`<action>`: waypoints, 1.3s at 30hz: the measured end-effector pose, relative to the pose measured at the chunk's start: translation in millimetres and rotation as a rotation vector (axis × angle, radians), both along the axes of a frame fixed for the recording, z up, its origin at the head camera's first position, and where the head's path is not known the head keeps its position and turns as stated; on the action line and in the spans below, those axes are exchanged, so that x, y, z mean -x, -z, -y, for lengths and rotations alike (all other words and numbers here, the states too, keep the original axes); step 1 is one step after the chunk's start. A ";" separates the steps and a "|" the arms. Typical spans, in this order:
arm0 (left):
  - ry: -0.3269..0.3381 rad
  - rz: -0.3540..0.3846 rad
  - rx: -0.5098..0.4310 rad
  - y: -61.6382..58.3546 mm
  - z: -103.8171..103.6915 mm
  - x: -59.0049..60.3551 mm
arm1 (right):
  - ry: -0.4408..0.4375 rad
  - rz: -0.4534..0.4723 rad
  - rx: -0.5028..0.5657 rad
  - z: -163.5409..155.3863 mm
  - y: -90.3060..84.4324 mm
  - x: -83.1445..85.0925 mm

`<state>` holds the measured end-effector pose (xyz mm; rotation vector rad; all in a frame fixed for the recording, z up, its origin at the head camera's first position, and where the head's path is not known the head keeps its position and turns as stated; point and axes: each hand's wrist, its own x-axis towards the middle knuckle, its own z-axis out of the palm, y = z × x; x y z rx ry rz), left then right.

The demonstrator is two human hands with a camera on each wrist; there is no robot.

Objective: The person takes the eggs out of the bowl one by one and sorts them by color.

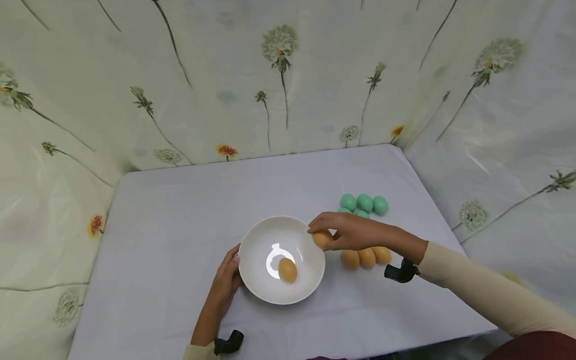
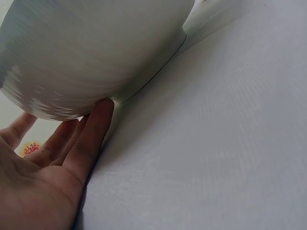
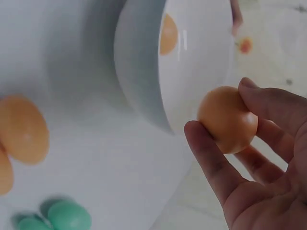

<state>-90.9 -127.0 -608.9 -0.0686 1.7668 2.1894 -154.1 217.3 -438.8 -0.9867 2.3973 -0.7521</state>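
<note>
A white bowl (image 1: 256,250) stands on the table with one orange egg (image 1: 287,270) lying inside. At the bowl's left side is my left hand (image 1: 223,282). Its fingers (image 2: 93,139) are extended and touch the outer wall, the lowest one near the base; the thumb's contact is partly hidden. My right hand (image 1: 355,231) pinches another orange egg (image 3: 228,120) between thumb and fingers, at the bowl's right rim. Below this hand lie several orange eggs (image 1: 367,258) on the table, and beyond it several green eggs (image 1: 364,203), partly covered by the hand.
A white cloth covers the table (image 1: 171,225). Flower-patterned curtains (image 1: 216,110) hang behind it and along both sides. A black strap mount (image 1: 400,271) sits on the right wrist, and another (image 1: 229,343) on the left.
</note>
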 end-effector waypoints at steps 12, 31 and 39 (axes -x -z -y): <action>-0.003 -0.001 -0.012 -3.5 -2.7 -3.6 | 0.279 -0.020 0.006 -89.9 -3.7 -14.6; 0.002 0.008 -0.018 -5.6 -1.4 -3.3 | 0.371 -0.057 -0.144 -164.2 59.6 -27.4; 0.013 -0.012 -0.030 -4.9 -1.1 -3.1 | 0.409 -0.036 -0.154 -168.6 68.1 -29.3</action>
